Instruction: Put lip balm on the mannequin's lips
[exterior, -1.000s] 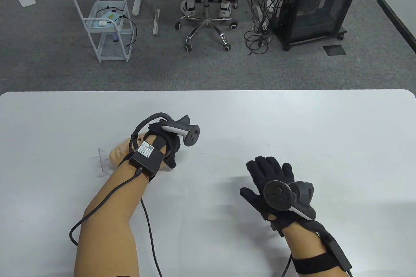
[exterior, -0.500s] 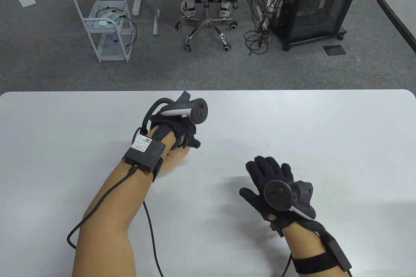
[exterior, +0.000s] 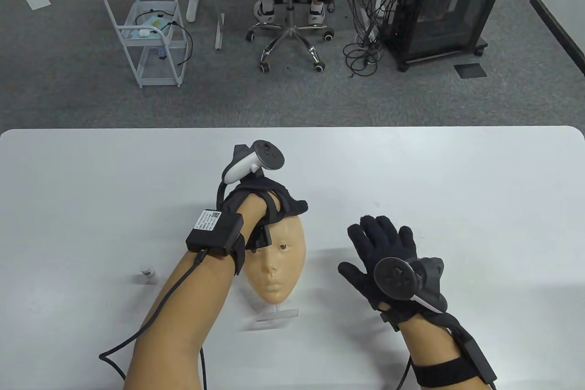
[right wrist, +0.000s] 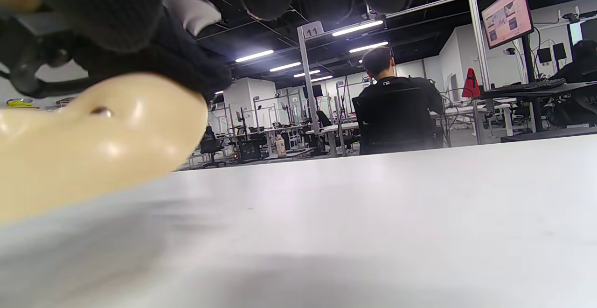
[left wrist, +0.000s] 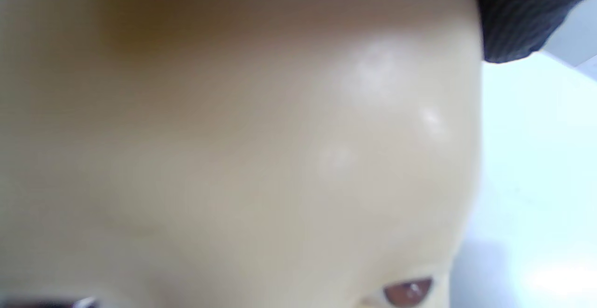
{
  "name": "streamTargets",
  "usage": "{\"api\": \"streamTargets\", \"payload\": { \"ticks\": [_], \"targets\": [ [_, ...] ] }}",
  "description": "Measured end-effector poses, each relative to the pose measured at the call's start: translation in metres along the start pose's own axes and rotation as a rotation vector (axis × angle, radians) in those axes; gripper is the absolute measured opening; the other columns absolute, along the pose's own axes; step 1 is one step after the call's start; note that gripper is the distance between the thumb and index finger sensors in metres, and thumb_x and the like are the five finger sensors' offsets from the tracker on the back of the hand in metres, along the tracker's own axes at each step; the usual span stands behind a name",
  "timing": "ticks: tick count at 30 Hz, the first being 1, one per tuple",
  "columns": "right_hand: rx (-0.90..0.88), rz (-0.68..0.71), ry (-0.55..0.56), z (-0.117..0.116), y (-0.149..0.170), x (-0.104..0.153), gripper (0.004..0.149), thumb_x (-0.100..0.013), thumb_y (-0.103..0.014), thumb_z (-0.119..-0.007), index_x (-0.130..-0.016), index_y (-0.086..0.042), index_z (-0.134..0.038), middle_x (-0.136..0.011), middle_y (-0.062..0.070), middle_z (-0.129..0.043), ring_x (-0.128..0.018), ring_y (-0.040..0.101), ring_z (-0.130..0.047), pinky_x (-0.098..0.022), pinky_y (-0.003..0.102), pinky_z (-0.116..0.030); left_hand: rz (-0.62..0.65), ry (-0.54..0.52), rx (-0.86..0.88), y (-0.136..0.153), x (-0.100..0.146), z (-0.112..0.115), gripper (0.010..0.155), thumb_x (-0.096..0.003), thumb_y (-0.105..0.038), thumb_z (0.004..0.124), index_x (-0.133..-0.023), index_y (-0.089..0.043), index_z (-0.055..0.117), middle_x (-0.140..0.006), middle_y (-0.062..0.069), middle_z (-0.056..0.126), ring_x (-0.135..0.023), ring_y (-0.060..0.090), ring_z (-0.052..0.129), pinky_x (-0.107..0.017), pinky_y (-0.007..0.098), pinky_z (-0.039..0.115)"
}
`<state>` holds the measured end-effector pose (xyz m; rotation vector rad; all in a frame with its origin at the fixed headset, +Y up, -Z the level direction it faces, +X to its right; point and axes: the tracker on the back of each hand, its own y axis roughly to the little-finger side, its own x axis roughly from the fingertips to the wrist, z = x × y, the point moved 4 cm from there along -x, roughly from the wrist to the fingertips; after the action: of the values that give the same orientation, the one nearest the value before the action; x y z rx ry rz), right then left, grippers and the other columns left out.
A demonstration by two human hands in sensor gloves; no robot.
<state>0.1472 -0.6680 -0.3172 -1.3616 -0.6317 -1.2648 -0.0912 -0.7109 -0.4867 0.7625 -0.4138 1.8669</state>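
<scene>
A beige mannequin face (exterior: pixel 279 266) on a clear stand (exterior: pixel 277 313) sits mid-table, face up, chin toward me. My left hand (exterior: pixel 269 200) grips the top of its head; the forehead fills the left wrist view (left wrist: pixel 261 149). A small white lip balm tube (exterior: pixel 147 272) stands on the table left of my left forearm. My right hand (exterior: pixel 381 243) rests flat on the table, fingers spread and empty, to the right of the face. The face also shows at the left of the right wrist view (right wrist: pixel 93 140).
The white table (exterior: pixel 457 179) spreads to the right and far side. Past its far edge are a white cart (exterior: pixel 146 38), an office chair (exterior: pixel 290 6) and a black computer case (exterior: pixel 445 10). A cable (exterior: pixel 205 362) trails from my left wrist.
My left hand has carried the mannequin face from the table's left to the middle and turned it face up. The lip balm tube now shows where the face was. My right hand stayed put.
</scene>
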Motion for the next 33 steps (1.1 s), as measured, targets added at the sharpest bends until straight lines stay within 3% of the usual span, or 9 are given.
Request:
{"api": "streamTargets", "payload": {
  "ticks": [4,11,17,24,33],
  "targets": [
    [0.001,0.003,0.000,-0.001,0.000,0.000,0.082,-0.047,-0.070,-0.082,-0.111,-0.026,-0.054,-0.121,0.011,-0.052,-0.109,0.045,-0.053,-0.070,0.072,-0.044,-0.042,0.018,-0.059,-0.004,-0.012,0.018,0.051,-0.0548,-0.067,0.082,-0.070,-0.019,0.094,-0.040,0.004,0.098,-0.019,0.023,0.097,-0.040,0.051,0.082],
    [-0.005,0.005,0.010,0.000,0.000,0.001,0.081,-0.048,-0.070,-0.082,-0.111,-0.026,-0.054,-0.121,0.011,-0.052,-0.109,0.045,-0.052,-0.070,0.072,-0.044,-0.004,-0.129,-0.116,-0.019,-0.028,0.021,0.049,-0.0558,-0.063,0.082,-0.076,-0.020,0.092,-0.046,0.005,0.099,-0.027,0.026,0.098,-0.047,0.054,0.079],
    [-0.009,0.001,0.007,0.001,0.002,0.001,0.082,-0.047,-0.070,-0.082,-0.111,-0.026,-0.054,-0.121,0.011,-0.051,-0.109,0.045,-0.053,-0.070,0.072,-0.044,-0.011,-0.127,-0.131,-0.016,-0.040,0.027,0.052,-0.0564,-0.063,0.081,-0.083,-0.019,0.089,-0.055,0.006,0.098,-0.038,0.030,0.099,-0.053,0.057,0.075],
    [-0.006,-0.013,0.011,0.002,0.008,0.001,0.082,-0.048,-0.070,-0.082,-0.111,-0.026,-0.055,-0.121,0.011,-0.051,-0.109,0.045,-0.052,-0.070,0.072,-0.043,0.031,-0.156,-0.129,-0.017,-0.043,0.027,0.054,-0.0564,-0.064,0.079,-0.083,-0.018,0.089,-0.057,0.008,0.098,-0.040,0.032,0.100,-0.053,0.058,0.074],
    [0.000,-0.006,-0.003,-0.003,0.005,0.000,0.081,-0.048,-0.070,-0.082,-0.111,-0.026,-0.055,-0.121,0.011,-0.052,-0.109,0.045,-0.053,-0.070,0.072,-0.043,-0.019,-0.181,-0.184,-0.014,-0.046,0.028,0.052,-0.0564,-0.061,0.083,-0.084,-0.018,0.088,-0.060,0.008,0.097,-0.044,0.033,0.100,-0.055,0.059,0.072]
  ]
}}
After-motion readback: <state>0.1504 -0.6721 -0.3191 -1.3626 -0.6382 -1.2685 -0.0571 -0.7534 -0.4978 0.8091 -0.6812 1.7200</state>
